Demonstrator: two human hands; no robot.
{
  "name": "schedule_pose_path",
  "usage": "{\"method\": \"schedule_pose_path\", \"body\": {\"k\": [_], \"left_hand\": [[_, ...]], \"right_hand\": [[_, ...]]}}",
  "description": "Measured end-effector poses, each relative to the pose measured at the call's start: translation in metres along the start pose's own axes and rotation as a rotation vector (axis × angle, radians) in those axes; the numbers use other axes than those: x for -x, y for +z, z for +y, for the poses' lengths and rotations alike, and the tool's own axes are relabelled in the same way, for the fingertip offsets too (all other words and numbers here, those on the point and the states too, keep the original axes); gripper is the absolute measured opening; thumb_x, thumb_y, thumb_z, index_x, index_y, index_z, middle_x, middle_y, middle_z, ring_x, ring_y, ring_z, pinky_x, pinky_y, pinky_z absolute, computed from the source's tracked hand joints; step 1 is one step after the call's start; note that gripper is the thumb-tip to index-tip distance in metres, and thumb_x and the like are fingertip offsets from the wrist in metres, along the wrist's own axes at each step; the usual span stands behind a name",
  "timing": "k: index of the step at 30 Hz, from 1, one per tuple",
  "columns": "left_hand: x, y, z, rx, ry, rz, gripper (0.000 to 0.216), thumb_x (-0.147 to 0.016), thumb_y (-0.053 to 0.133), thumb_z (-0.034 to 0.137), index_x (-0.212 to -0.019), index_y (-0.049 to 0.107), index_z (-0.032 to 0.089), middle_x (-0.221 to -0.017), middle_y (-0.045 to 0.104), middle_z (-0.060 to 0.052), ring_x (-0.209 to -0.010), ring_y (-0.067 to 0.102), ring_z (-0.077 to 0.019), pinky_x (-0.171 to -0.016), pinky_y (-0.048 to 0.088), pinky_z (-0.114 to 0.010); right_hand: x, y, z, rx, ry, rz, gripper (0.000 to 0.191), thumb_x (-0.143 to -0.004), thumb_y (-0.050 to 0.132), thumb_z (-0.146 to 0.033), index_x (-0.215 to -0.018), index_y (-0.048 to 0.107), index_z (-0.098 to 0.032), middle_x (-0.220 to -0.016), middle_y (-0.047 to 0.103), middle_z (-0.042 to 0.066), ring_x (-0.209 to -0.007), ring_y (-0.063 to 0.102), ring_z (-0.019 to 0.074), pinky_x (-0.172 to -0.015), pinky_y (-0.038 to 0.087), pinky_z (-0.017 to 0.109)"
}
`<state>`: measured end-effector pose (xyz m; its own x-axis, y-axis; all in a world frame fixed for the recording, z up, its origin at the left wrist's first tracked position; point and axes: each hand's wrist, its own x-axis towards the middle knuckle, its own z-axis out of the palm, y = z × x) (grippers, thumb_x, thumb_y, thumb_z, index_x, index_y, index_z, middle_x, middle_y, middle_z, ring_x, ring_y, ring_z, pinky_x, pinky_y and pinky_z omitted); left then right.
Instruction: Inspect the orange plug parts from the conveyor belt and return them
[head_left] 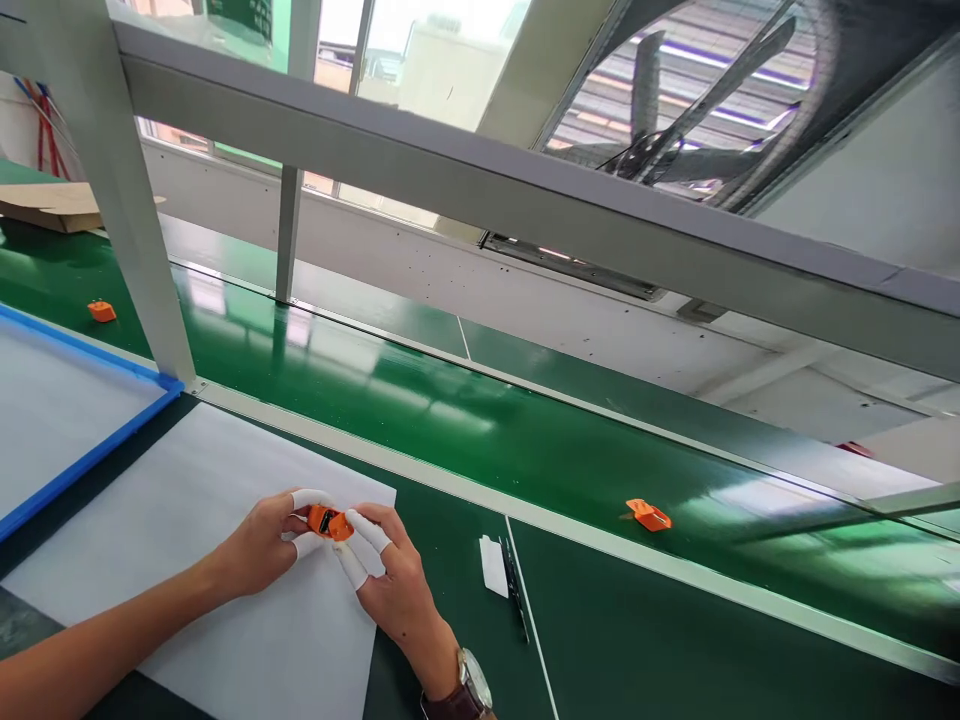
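Between my two hands is a small orange plastic part (330,522) with a dark opening in its top, held up over a white sheet (247,640). My left hand (266,540) pinches its left end, and white finger cots cover the fingertips. On the other end, the cot-covered thumb and finger of my right hand (394,570) close around it. A watch (474,680) is on my right wrist. To the right of the sheet, a small white card-like piece (493,566) lies beside a thin dark strip (515,588) on the green table.
A glossy green belt (420,400) runs behind a pale metal rail (450,487). Similar orange parts (649,515) (102,311) lie on it. A blue-edged white panel (82,400) is at left, by a grey upright post (139,200). A crossbar (465,175) spans above; cardboard (52,205) lies far left.
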<state>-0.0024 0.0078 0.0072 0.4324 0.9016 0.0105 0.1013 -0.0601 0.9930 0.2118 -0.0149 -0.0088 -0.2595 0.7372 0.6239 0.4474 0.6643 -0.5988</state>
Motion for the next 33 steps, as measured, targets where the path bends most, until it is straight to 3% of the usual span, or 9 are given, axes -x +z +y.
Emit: {"method": "schedule_pose_path", "body": {"k": [6,13,18,21,25,33], "left_hand": [[-0.002,0.002,0.004,0.151,-0.138,-0.017,0.030,-0.083,0.071,0.029,-0.111,0.068,0.019,-0.113,0.073,-0.009,-0.108,0.069,-0.0279,-0.098,0.056,-0.042],[-0.003,0.006,0.011,0.265,-0.129,-0.049,0.024,-0.087,0.069,0.028,-0.107,0.071,0.017,-0.103,0.076,-0.008,-0.097,0.071,-0.0238,-0.093,0.056,-0.038],[0.001,0.011,0.008,0.259,-0.173,0.034,0.021,-0.088,0.067,0.032,-0.100,0.071,0.015,-0.088,0.074,-0.007,-0.081,0.070,-0.0211,-0.073,0.057,-0.032],[0.000,0.009,0.011,0.271,-0.210,0.057,0.023,-0.084,0.071,0.031,-0.102,0.070,0.016,-0.097,0.076,-0.008,-0.092,0.071,-0.0236,-0.086,0.057,-0.036],[-0.003,0.002,0.018,0.352,-0.256,-0.033,0.034,-0.084,0.072,0.031,-0.115,0.073,0.019,-0.114,0.075,-0.008,-0.110,0.068,-0.0267,-0.103,0.051,-0.041],[-0.003,0.003,0.012,0.403,-0.203,-0.065,0.034,-0.081,0.077,0.029,-0.113,0.077,0.022,-0.110,0.078,-0.005,-0.109,0.070,-0.0296,-0.104,0.051,-0.043]], "right_hand": [[0.000,0.004,-0.003,-0.082,0.095,0.073,0.038,-0.092,0.059,-0.010,-0.125,0.062,-0.029,-0.109,0.066,0.007,-0.098,0.067,0.0200,-0.083,0.060,0.038],[0.001,0.012,-0.012,-0.303,0.299,0.090,0.026,-0.095,0.057,-0.020,-0.118,0.065,-0.029,-0.105,0.068,0.006,-0.095,0.069,0.0208,-0.082,0.062,0.037],[0.002,0.012,-0.017,-0.164,0.123,0.087,0.039,-0.093,0.059,-0.012,-0.127,0.062,-0.030,-0.107,0.068,0.005,-0.095,0.069,0.0199,-0.080,0.061,0.035],[0.001,0.009,-0.015,-0.066,0.036,0.086,0.046,-0.092,0.058,-0.007,-0.132,0.059,-0.029,-0.110,0.066,0.006,-0.098,0.068,0.0198,-0.081,0.061,0.035],[0.000,0.006,-0.009,0.000,0.007,0.086,0.052,-0.092,0.056,-0.002,-0.137,0.055,-0.028,-0.116,0.064,0.008,-0.104,0.065,0.0208,-0.085,0.059,0.037],[0.003,0.008,-0.012,-0.071,0.007,0.016,0.055,-0.093,0.054,-0.001,-0.139,0.054,-0.032,-0.119,0.065,0.007,-0.109,0.064,0.0215,-0.090,0.059,0.039]]}}
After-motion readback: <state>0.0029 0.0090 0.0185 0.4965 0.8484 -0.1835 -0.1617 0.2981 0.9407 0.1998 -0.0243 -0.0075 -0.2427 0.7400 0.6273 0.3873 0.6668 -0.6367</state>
